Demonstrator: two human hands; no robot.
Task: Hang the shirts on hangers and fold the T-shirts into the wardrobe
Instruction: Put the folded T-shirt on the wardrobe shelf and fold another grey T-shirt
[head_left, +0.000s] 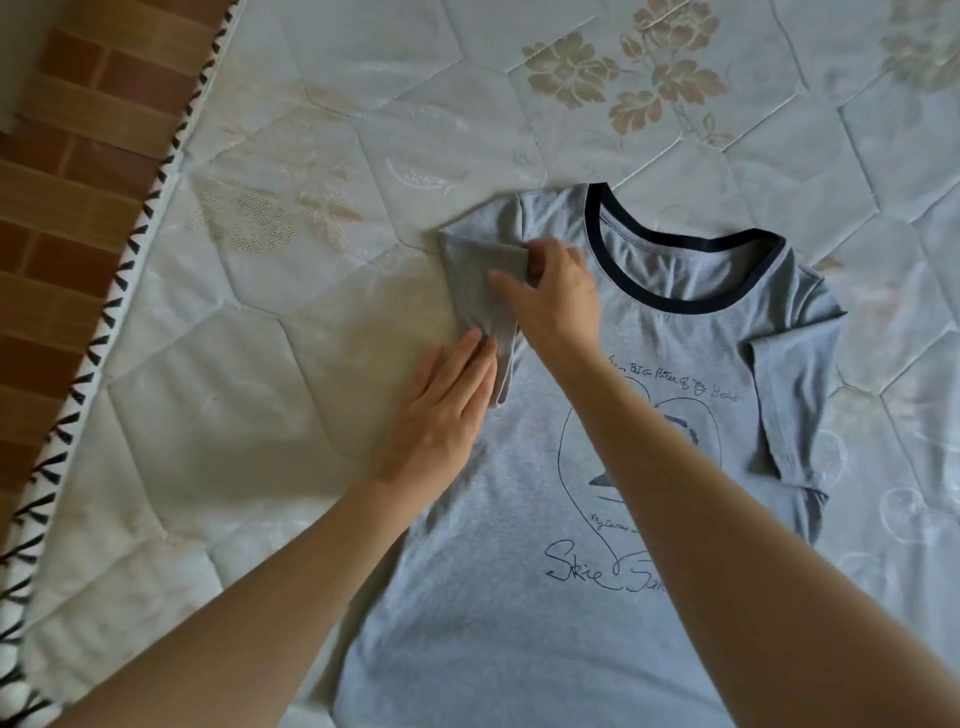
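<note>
T-shirt (519, 597) hem beyond bottom edge

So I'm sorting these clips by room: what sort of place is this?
Most likely a bedroom: a grey T-shirt lies spread on a bare quilted mattress with flower patterns, and a tiled floor shows beside its edge.

Matt grey knit-cloth T-shirt (519, 519) on a sheeny quilted fabric mattress (322, 156)

I am in a bedroom at home: a quilted, flower-patterned mattress (363, 130) fills the frame, with brick-patterned flooring (67, 156) at upper left.
</note>
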